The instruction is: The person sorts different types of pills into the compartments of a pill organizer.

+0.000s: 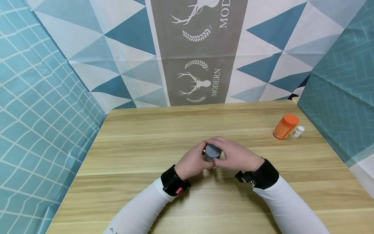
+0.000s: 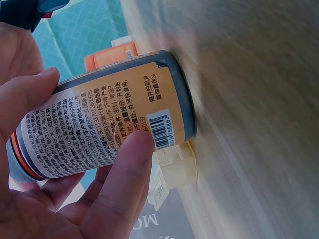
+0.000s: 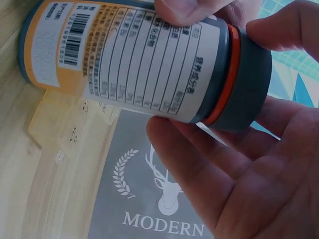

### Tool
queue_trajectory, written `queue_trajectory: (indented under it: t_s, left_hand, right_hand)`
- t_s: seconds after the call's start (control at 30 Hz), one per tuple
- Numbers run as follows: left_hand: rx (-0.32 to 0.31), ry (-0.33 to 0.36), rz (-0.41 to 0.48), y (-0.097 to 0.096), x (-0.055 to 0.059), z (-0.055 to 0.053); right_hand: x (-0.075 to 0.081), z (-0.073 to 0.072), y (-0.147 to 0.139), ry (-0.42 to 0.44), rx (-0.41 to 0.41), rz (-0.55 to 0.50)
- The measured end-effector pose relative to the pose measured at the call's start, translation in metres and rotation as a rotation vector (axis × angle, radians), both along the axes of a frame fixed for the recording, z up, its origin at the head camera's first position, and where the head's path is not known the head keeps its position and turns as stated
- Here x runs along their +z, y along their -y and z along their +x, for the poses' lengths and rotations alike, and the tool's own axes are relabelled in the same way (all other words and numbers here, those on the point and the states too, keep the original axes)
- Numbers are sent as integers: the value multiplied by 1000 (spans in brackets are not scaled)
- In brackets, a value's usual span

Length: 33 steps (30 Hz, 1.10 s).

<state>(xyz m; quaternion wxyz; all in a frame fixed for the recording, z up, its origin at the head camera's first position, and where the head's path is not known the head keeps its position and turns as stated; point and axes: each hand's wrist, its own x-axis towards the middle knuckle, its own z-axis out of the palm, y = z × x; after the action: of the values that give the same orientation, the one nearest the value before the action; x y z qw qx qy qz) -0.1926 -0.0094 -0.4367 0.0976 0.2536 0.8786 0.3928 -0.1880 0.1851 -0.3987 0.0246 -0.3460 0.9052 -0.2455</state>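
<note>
A supplement bottle (image 2: 119,109) with a dark grey body and an orange-and-white label stands upright on the table. My left hand (image 1: 193,161) grips its body, with thumb and fingers on opposite sides. Around the dark grey cap (image 3: 251,79), the thumb and fingers of my right hand (image 1: 238,155) are curled. An orange-red ring shows just under the cap, which is on the bottle. Behind the bottle, a pale yellow see-through pill box (image 2: 177,167) sits with at least one lid raised; in the head view the hands and bottle mostly hide it.
An orange bottle (image 1: 285,126) with an orange cap stands toward the right side of the wooden table (image 1: 140,139). Close beside it is a small white bottle (image 1: 298,131). Patterned cloth (image 1: 198,48) hangs behind the table and along both sides.
</note>
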Motion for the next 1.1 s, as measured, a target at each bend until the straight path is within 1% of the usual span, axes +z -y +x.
queue_trajectory:
  t_s: [0.2,0.37,0.47,0.53,0.6,0.67,0.8,0.9,1.0,1.1]
  left_hand:
    - [9,36,9,0,1,0]
    - [3,33,11,0,-1,1]
    - [1,48,22,0,-2,1]
    - [-3,62,32,0,-2,1]
    - [-5,75,40,0,-3,1]
    - [-6,78,46,0,-2,1]
    - [-8,47,35,0,-2,0]
    - [-8,24,21,0,-2,-1]
    - [-3,24,18,0,-1,-1]
    - [0,34,20,0,0,-1]
  right_hand:
    - [-1,0,-1,44,-62,-23]
    - [-4,-1,1,83,-127,-55]
    - [-7,0,5,91,-189,-66]
    - [-8,0,7,92,-229,-54]
    - [-9,0,7,77,-244,-30]
    - [-8,1,6,55,-217,-15]
    - [-4,1,0,0,-89,-27]
    - [-1,1,-3,-11,-14,-34]
    - [0,0,-3,0,7,-28]
    - [0,0,-2,16,0,-33]
